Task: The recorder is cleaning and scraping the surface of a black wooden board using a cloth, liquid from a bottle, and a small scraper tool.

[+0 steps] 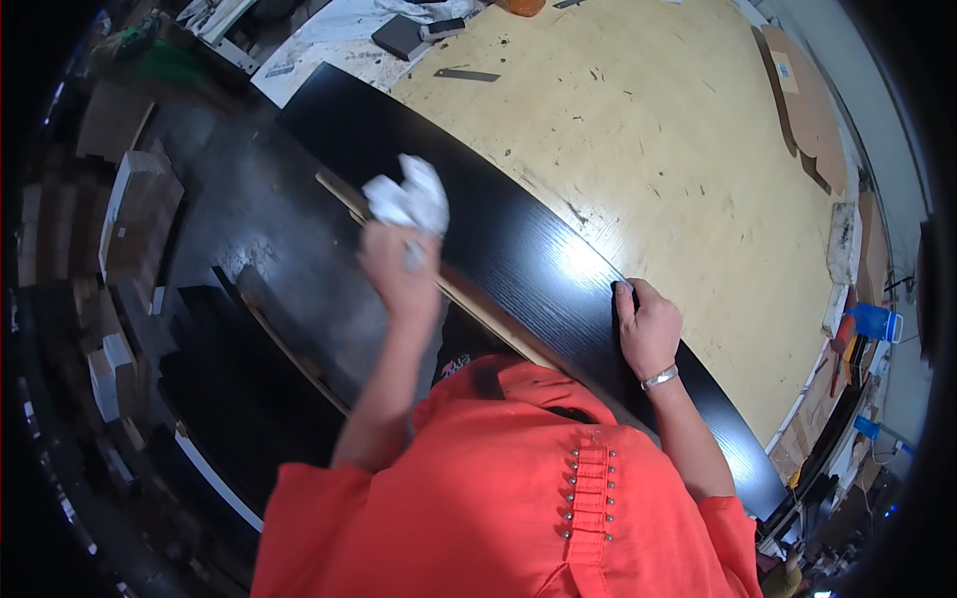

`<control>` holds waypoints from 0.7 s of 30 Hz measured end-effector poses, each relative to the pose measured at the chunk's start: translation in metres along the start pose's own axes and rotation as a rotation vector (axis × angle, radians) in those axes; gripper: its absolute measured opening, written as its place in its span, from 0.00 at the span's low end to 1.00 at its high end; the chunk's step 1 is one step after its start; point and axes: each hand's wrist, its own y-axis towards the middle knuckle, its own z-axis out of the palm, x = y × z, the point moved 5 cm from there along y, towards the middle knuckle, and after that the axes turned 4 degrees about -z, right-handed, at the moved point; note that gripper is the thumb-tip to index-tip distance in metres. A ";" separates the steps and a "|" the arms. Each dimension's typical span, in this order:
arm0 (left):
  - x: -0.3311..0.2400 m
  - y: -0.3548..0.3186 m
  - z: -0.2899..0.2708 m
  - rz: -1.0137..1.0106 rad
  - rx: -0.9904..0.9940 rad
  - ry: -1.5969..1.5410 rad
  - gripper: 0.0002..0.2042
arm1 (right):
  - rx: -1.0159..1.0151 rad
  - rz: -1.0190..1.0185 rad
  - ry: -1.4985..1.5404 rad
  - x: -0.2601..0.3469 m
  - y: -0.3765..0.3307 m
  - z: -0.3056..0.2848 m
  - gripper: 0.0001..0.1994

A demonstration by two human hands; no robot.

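A long black wood-grain board (498,229) lies slantwise along the near edge of the workbench (638,130), from upper left to lower right. My left hand (399,264) is closed round a crumpled white cloth (414,194) by the board's near edge; hand and cloth are slightly blurred. Part of the cloth sticks up over the black surface. On the far edge of the board, my right hand (651,324) grips it with the fingers bent over, and a metal band circles that wrist.
On the bench's far side lie a flat metal strip (467,75) and a dark block (399,38). Brown cardboard (805,105) rests along the right edge, near a blue container (875,322). Stacked boards (140,219) stand on the left, with dark panels (239,349) below.
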 end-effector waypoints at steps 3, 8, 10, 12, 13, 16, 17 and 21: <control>-0.008 -0.010 0.001 -0.032 0.130 -0.107 0.13 | -0.009 0.010 0.000 -0.003 -0.005 -0.001 0.16; 0.108 0.145 -0.035 -0.144 -0.136 -0.101 0.16 | -0.015 -0.009 0.029 0.000 -0.004 0.001 0.16; 0.144 0.172 -0.039 -0.348 -0.074 -0.184 0.11 | 0.004 -0.004 0.023 0.002 -0.002 -0.001 0.16; 0.122 0.141 -0.028 -0.135 -0.148 0.073 0.09 | 0.005 0.008 0.018 -0.001 -0.005 -0.001 0.15; 0.106 0.112 -0.019 -0.043 -0.147 0.014 0.08 | 0.008 0.013 0.022 -0.002 -0.003 0.000 0.15; 0.067 0.069 -0.011 0.033 -0.105 -0.042 0.09 | -0.008 -0.004 0.004 -0.001 -0.005 -0.001 0.16; 0.063 0.067 -0.010 0.010 -0.077 -0.036 0.10 | -0.008 0.002 0.004 -0.001 -0.006 -0.001 0.16; 0.154 0.185 -0.042 -0.295 -0.134 -0.009 0.09 | -0.001 -0.007 0.020 0.003 -0.001 -0.003 0.16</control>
